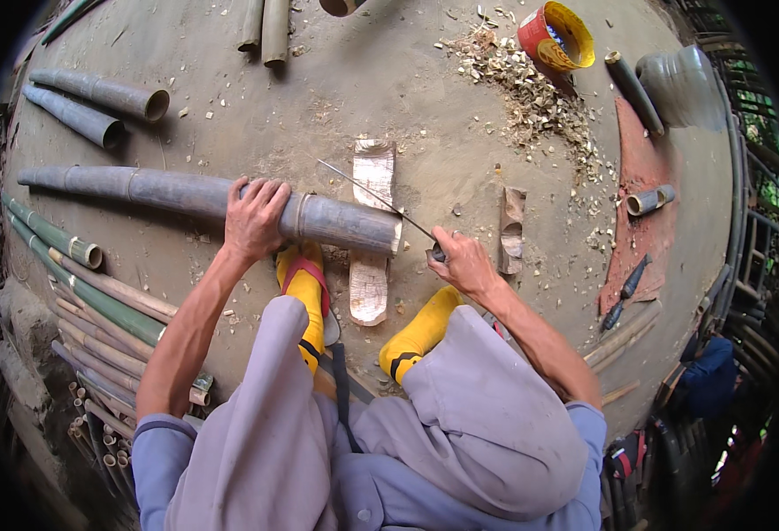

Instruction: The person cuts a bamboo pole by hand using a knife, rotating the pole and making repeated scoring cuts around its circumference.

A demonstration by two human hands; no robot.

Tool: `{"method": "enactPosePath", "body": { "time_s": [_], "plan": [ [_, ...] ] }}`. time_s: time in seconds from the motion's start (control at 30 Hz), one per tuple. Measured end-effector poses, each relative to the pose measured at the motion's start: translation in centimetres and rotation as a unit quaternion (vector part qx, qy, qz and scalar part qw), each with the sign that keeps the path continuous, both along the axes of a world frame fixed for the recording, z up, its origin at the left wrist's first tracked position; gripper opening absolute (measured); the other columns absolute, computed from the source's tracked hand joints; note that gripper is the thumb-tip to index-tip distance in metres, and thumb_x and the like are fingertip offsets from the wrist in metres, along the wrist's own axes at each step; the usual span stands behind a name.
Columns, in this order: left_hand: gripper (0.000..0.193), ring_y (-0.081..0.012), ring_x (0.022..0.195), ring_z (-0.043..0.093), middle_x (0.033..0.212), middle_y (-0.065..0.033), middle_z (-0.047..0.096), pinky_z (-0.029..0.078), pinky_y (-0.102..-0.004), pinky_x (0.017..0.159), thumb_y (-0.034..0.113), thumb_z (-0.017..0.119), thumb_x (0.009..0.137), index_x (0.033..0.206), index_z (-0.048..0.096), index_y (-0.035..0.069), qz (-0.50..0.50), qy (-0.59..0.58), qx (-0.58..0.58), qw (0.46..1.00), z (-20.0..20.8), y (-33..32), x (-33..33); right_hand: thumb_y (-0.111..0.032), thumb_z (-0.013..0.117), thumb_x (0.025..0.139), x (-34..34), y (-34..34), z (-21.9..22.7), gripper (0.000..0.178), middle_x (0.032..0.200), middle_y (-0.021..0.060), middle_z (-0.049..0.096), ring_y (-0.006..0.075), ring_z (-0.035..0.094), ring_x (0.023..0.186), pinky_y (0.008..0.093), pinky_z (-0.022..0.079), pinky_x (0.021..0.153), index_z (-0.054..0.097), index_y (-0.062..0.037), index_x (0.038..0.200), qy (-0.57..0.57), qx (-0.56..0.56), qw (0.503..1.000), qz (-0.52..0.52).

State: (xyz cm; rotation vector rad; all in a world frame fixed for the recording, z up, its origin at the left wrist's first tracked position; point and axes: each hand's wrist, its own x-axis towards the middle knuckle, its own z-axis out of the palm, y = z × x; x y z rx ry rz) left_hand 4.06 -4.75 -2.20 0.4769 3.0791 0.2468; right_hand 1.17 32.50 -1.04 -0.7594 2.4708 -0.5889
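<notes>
A thick, dark bamboo pole point(177, 190) lies across the ground, its right end resting over a pale, hollowed wooden block point(369, 296). My left hand point(257, 215) is wrapped over the pole just left of a node ring. With its fingers closed round a dark handle, my right hand point(463, 261) holds a thin-bladed hand saw point(367, 190), seen almost edge-on. The blade slants up and left across the top of the pole near its cut end; whether it has bitten in I cannot tell. My feet in yellow socks stand either side of the block.
Right of the saw lies a small notched wooden block point(512, 230). Wood chips point(548, 111) surround a red and yellow tub point(556, 37). A reddish sheet point(641, 203) carries a short bamboo piece point(650, 200) and a dark tool point(625, 293). Bamboo poles point(111, 296) are stacked at left.
</notes>
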Motion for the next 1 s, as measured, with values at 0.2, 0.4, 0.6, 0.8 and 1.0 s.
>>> {"method": "enactPosePath", "body": {
  "time_s": [0.2, 0.4, 0.6, 0.8, 1.0],
  "plan": [
    [0.076, -0.0259, 0.113, 0.057, 0.114, -0.0081, 0.062, 0.033, -0.0483, 0.106, 0.026, 0.084, 0.05, 0.119, 0.058, 0.009, 0.015, 0.043, -0.019, 0.999, -1.3, -0.5, 1.1, -0.02, 0.072, 0.082, 0.8, -1.8, 3.8, 0.034, 0.077, 0.0218, 0.062, 0.0402, 0.065, 0.07, 0.0423, 0.052, 0.055, 0.052, -0.0014, 0.101, 0.043, -0.162, 0.984, -0.052],
    [0.073, -0.0253, 0.114, 0.057, 0.116, -0.0074, 0.062, 0.032, -0.0483, 0.106, 0.025, 0.082, 0.052, 0.119, 0.059, 0.009, 0.021, 0.078, -0.017, 0.997, -1.8, -0.4, 1.4, -0.019, 0.075, 0.081, -0.8, -0.2, 0.9, 0.035, 0.074, 0.0175, 0.058, 0.0353, 0.063, 0.068, 0.0434, 0.049, 0.06, 0.052, 0.0009, 0.098, -0.037, 0.005, 0.999, 0.015],
    [0.073, -0.0249, 0.115, 0.056, 0.115, -0.0068, 0.061, 0.032, -0.0467, 0.106, 0.023, 0.082, 0.052, 0.12, 0.059, 0.01, 0.033, 0.141, -0.032, 0.989, -2.7, -0.3, 2.0, -0.019, 0.075, 0.08, 0.8, -1.1, 1.9, 0.033, 0.076, 0.0184, 0.059, 0.036, 0.063, 0.068, 0.043, 0.049, 0.057, 0.052, -0.0007, 0.095, 0.061, -0.166, 0.984, -0.038],
    [0.078, -0.0274, 0.107, 0.058, 0.109, -0.0066, 0.061, 0.03, -0.0449, 0.105, 0.031, 0.084, 0.05, 0.121, 0.057, 0.013, 0.005, -0.071, 0.009, 0.997, 2.0, -0.1, -0.4, -0.023, 0.073, 0.082, -0.3, -0.1, 0.9, 0.033, 0.075, 0.0213, 0.059, 0.0391, 0.063, 0.067, 0.0449, 0.049, 0.057, 0.052, -0.0016, 0.096, -0.059, -0.041, 0.996, -0.046],
    [0.07, -0.025, 0.108, 0.059, 0.105, -0.005, 0.063, 0.034, -0.0488, 0.104, 0.027, 0.084, 0.05, 0.113, 0.058, 0.012, 0.019, -0.114, -0.01, 0.993, 0.9, -1.0, -0.3, -0.022, 0.072, 0.082, 0.3, -1.1, 1.6, 0.033, 0.078, 0.0233, 0.061, 0.041, 0.063, 0.069, 0.0473, 0.05, 0.061, 0.053, -0.0017, 0.101, 0.014, -0.031, 0.999, -0.034]
  ]
}}
